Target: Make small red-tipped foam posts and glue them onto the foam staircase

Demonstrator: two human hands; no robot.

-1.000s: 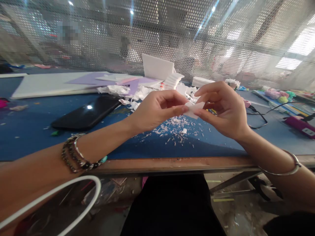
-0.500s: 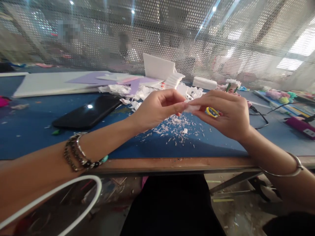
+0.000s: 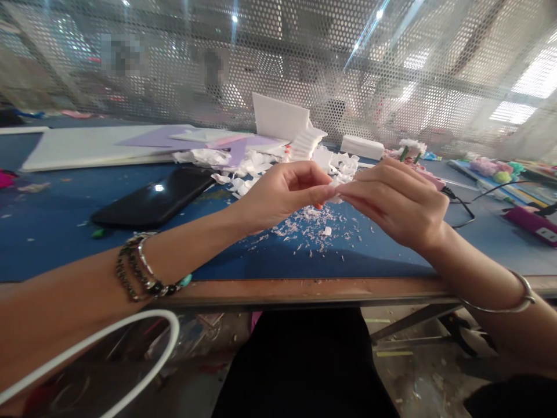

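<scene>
And the right hand (image 3: 400, 203) bunches its fingers against the left hand (image 3: 278, 194), both pinching a small white piece (image 3: 336, 199), likely paper or foam, between their tips. Less shows than 1 second ago: it's fingertip work now, above pale shavings (image 3: 311, 223).

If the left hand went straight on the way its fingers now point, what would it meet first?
Most likely the fingers of the right hand: the left hand points across at them, almost tip to tip. Depth is unclear, so whether they already touch is hard to say.
</scene>
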